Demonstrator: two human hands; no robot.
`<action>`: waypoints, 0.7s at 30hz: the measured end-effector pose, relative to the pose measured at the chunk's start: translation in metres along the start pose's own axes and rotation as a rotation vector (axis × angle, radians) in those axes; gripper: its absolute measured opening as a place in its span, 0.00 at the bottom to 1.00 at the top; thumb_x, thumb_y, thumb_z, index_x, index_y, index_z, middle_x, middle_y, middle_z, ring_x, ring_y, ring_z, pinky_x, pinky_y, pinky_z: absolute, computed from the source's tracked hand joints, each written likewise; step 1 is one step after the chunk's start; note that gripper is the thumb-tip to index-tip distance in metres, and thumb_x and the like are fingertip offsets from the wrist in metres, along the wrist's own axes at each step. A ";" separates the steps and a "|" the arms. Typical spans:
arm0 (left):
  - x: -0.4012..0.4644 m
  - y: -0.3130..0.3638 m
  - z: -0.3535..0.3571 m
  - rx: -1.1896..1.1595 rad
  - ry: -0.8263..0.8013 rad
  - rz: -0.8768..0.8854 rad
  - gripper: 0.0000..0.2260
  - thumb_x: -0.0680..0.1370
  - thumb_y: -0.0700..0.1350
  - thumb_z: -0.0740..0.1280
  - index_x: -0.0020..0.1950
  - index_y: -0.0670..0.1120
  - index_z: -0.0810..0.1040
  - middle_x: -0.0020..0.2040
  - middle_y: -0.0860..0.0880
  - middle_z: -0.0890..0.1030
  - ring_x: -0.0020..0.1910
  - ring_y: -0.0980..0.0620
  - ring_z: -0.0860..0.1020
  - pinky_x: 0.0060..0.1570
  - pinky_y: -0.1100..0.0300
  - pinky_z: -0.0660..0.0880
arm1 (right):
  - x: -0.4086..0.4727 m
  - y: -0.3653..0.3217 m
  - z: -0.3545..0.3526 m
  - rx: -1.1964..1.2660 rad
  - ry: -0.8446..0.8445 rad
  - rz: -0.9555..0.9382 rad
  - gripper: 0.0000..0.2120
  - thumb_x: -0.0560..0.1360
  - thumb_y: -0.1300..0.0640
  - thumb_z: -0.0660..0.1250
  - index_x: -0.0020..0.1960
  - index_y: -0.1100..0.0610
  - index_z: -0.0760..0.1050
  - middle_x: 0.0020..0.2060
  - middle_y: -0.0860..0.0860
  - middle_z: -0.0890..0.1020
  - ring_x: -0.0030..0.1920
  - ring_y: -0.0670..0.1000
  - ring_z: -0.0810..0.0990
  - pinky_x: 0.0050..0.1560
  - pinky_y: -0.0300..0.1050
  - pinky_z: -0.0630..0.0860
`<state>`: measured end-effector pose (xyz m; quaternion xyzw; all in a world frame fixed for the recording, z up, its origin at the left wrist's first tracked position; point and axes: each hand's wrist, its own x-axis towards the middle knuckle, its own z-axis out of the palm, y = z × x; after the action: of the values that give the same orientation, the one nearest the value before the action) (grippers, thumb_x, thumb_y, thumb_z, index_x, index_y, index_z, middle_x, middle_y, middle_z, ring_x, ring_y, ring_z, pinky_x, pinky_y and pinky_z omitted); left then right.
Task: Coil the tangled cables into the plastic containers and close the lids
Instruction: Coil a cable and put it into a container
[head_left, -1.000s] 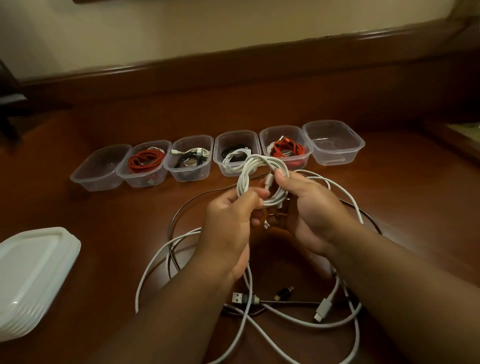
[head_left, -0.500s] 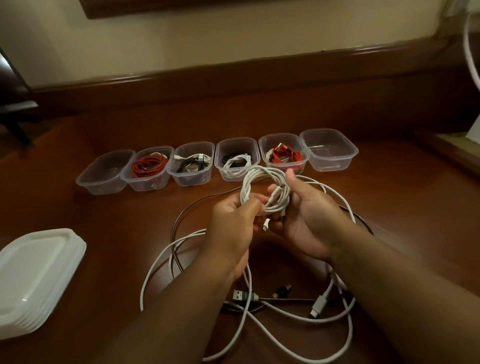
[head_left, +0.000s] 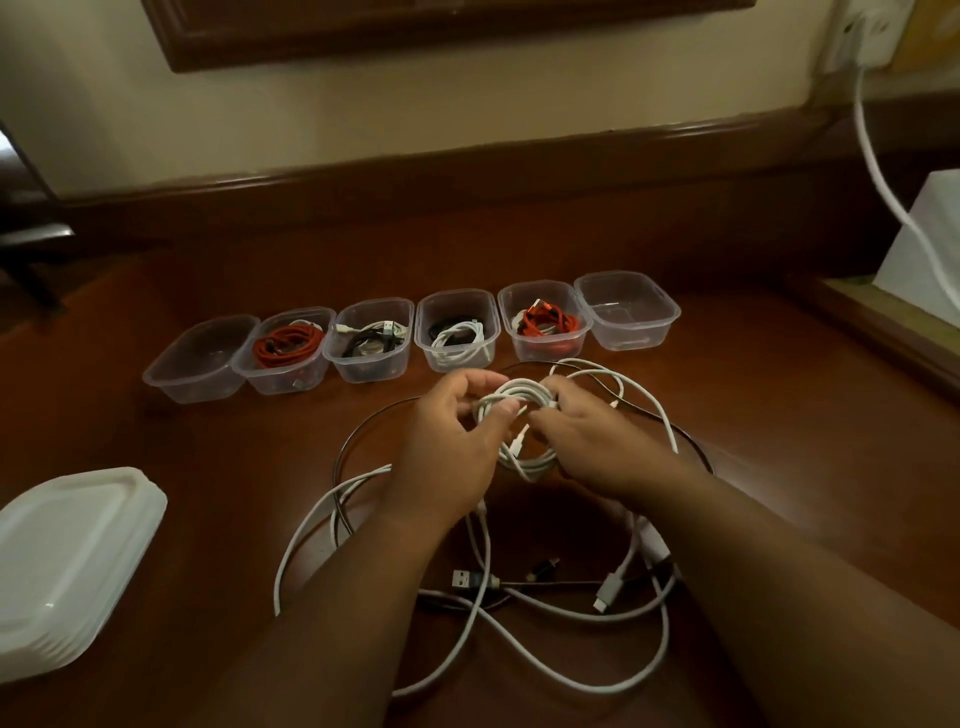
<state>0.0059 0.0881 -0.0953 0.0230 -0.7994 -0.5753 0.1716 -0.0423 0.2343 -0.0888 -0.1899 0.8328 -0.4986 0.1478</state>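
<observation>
1. Both hands hold one white coil (head_left: 519, 415) above the tabletop (head_left: 779, 415), just near of the row of containers. The left hand (head_left: 457, 441) has its grip closed on the left side of the coil, and the right hand (head_left: 587, 441) has its grip closed on the right side.
2. Six clear containers stand in a row at the far side. The container at the far left end (head_left: 200, 364) and the container at the far right end (head_left: 628, 312) look empty. The four between them already hold cables, red, black and white.
3. No lid is on any container yet. The stack of lids (head_left: 67, 561) lies at the near left, well apart from the row.
4. More loose cables (head_left: 519, 644), white and dark, lie in wide loops on the tabletop under the forearms, so I judge the task is a little past the half.
5. To do this step well, I think the loops should stay the same size and small enough for the container. One plug end hangs in the middle of the coil; it is better to tuck it in so that the coil does not spring open.
6. The empty container at the right end is nearer to the hands, so it seems the natural place. The coil should go in flat, below the rim, so that a lid can close later.
7. A risk: a loose white cable on the tabletop passes close by the coil, and it may be dragged along when the coil is lifted.
</observation>
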 end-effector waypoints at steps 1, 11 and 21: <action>0.002 -0.002 -0.002 0.039 0.013 0.025 0.07 0.78 0.43 0.70 0.53 0.54 0.79 0.47 0.51 0.84 0.44 0.55 0.83 0.43 0.56 0.82 | 0.000 0.001 -0.002 0.021 -0.003 -0.009 0.05 0.82 0.54 0.58 0.54 0.49 0.73 0.45 0.54 0.79 0.43 0.53 0.76 0.46 0.55 0.75; 0.003 -0.006 -0.008 0.005 0.055 -0.014 0.06 0.79 0.45 0.70 0.52 0.56 0.80 0.45 0.52 0.84 0.45 0.55 0.82 0.41 0.62 0.78 | -0.001 0.006 -0.008 0.227 0.070 -0.060 0.08 0.79 0.58 0.66 0.54 0.50 0.82 0.32 0.45 0.79 0.35 0.46 0.74 0.41 0.48 0.71; 0.008 -0.004 0.002 -0.086 0.122 0.029 0.04 0.80 0.46 0.68 0.54 0.53 0.80 0.41 0.45 0.82 0.39 0.43 0.80 0.41 0.48 0.81 | 0.009 0.011 -0.005 0.379 0.269 -0.066 0.08 0.80 0.59 0.66 0.50 0.50 0.83 0.34 0.47 0.81 0.39 0.49 0.78 0.44 0.48 0.76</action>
<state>-0.0027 0.0871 -0.0980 0.0392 -0.7622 -0.6042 0.2290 -0.0546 0.2390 -0.0965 -0.1178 0.7299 -0.6713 0.0519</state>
